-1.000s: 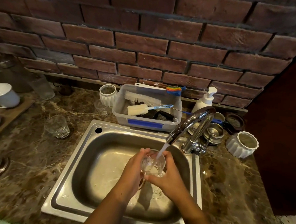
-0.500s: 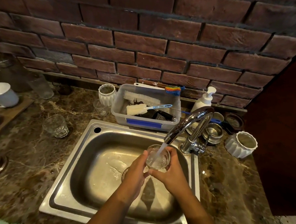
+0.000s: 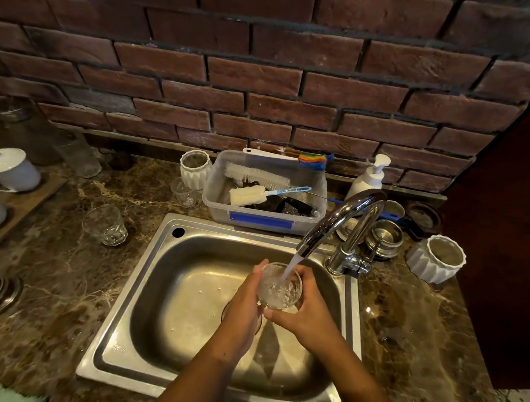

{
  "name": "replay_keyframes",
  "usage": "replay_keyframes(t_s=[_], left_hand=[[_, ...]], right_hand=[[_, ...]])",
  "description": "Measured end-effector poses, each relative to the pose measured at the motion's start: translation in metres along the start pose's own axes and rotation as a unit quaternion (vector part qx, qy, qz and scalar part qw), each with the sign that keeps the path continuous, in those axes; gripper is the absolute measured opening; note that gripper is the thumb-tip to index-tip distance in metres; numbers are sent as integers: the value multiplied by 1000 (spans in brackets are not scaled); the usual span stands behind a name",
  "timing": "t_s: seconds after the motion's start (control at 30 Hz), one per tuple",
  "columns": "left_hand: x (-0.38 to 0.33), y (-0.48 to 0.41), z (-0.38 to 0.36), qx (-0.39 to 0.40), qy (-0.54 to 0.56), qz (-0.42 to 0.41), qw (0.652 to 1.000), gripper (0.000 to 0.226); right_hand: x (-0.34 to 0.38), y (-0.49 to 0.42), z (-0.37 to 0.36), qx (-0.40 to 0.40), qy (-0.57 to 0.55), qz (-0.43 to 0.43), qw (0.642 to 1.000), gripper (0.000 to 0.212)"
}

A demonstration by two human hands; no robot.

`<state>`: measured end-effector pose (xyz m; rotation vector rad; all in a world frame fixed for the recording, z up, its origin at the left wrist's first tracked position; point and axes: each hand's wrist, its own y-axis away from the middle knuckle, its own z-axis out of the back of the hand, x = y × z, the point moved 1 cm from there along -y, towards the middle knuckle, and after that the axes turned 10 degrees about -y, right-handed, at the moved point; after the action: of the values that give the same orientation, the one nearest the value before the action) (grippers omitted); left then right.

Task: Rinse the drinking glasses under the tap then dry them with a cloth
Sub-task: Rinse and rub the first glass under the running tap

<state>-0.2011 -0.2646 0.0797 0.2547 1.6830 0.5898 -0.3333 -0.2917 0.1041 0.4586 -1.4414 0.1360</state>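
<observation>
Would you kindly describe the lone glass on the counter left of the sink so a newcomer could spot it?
Start at the steel sink; on the marble counter just left of its far left corner stands a clear tumbler, upright. Unlike the smaller glass beside the white ribbed vase, nothing touches it.

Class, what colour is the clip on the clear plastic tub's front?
The clip is blue; head view shows it best.
</observation>
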Motion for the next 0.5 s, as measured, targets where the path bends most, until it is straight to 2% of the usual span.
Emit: replay_keyframes(t_s=[0.2,0.37,0.5], left_hand=[[-1,-1,1,-4,-3,12,1000,60],[-3,-1,0,-10,-9,13,1000,42],[-5,0,-2,-7,-24,1,1000,50]], right_hand=[[-1,-2,-1,-2,-14,-4,1000,82],[1,-2,-3,-12,-17,-1,1000,79],[-1,-2,-1,-16,-23,1,1000,80]])
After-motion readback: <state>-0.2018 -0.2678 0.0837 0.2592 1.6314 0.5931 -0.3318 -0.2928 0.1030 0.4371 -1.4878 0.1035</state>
